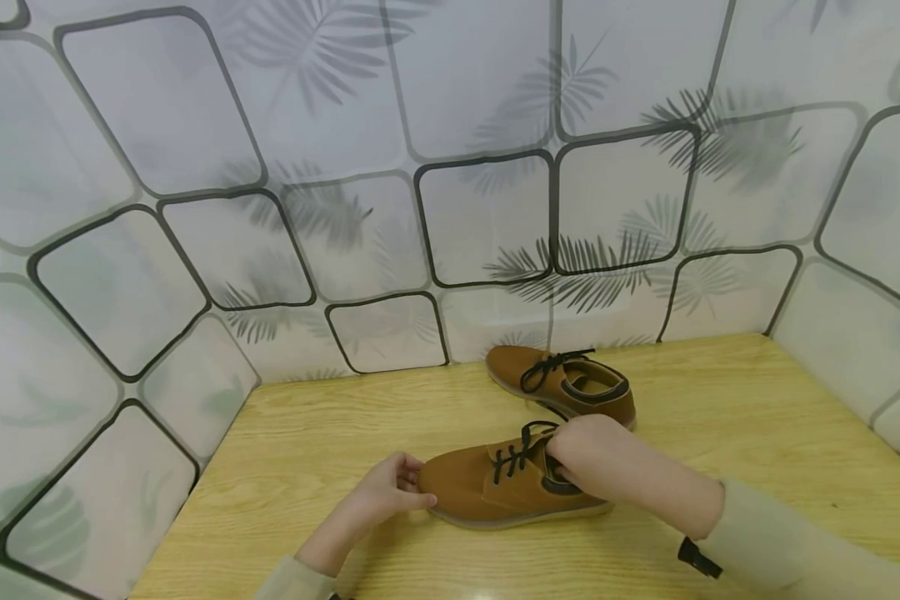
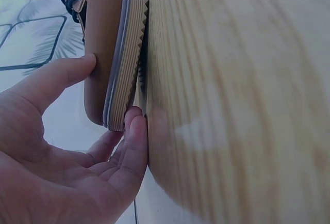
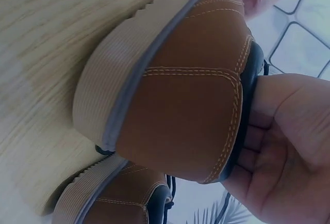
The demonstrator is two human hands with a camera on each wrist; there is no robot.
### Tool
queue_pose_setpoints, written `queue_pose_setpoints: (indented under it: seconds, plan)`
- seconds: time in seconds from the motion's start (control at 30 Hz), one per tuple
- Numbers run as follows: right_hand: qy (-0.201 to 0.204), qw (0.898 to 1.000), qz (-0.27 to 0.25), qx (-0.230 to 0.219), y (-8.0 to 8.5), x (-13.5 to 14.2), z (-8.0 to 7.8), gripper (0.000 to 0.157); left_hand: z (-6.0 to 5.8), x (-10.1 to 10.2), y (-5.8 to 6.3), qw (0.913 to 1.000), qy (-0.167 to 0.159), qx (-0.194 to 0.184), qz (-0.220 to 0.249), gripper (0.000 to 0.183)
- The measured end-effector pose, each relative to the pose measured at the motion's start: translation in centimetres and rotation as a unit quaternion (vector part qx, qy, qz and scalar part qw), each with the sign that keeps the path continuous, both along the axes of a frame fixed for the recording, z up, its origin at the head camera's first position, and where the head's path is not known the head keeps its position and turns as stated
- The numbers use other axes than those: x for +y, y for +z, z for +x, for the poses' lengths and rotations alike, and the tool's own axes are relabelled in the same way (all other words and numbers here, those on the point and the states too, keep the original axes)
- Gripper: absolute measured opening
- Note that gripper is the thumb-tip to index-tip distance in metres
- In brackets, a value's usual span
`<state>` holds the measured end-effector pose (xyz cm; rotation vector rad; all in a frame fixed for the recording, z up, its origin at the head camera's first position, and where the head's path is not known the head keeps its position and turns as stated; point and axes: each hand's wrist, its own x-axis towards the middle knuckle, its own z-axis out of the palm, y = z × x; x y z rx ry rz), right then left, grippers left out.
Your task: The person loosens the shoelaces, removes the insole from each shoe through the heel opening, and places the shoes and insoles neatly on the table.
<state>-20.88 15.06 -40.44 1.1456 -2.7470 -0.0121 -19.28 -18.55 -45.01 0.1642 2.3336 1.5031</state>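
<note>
A brown lace-up shoe (image 1: 465, 483) with black laces and a pale ridged sole lies on the wooden table, toe to the left. My left hand (image 1: 392, 490) holds its toe. In the left wrist view, the left thumb (image 2: 77, 72) presses the upper while the fingers reach under the sole's front edge. At the other end, my right hand (image 1: 600, 458) grips the dark-edged ankle opening. Its fingertips are hidden inside the shoe, as the right wrist view shows beside the heel (image 3: 180, 115).
Behind the held shoe stands a second brown shoe (image 1: 510, 365), also toe to the left, with its black laces tied. The light wooden table (image 1: 307, 442) meets patterned walls (image 1: 487, 217) at the back and sides.
</note>
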Motion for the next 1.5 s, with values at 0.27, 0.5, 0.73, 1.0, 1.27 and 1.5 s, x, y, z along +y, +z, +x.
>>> queue_pose_setpoints:
  seconds: [0.27,0.5,0.73,1.0,1.27,1.5]
  plan:
    - [-0.004,1.0,-0.004,-0.006,-0.1,0.0,0.0,0.034,0.0,0.1,-0.1,1.0,-0.002,0.001,-0.002,0.049]
    - [0.007,1.0,-0.007,0.006,-0.2,0.0,-0.1,0.033,0.0,0.1,0.1,1.0,0.001,-0.004,0.002,0.05]
    - [0.018,1.0,-0.006,0.0,-0.4,0.1,-0.2,0.035,-0.1,0.0,0.0,1.0,-0.005,0.003,0.002,0.05]
    - [0.022,1.0,0.019,-0.01,-0.7,-0.1,-0.1,0.024,-0.1,0.0,-0.1,1.0,-0.007,0.002,0.003,0.051]
    - [0.018,0.998,0.066,-0.004,-0.7,-0.7,0.2,0.009,-0.1,0.0,-0.2,1.0,-0.005,0.006,0.002,0.05]
    - [0.0,0.999,0.037,-0.023,-0.9,-0.9,0.4,0.012,-0.1,0.0,-0.2,1.0,-0.005,0.003,0.003,0.05]
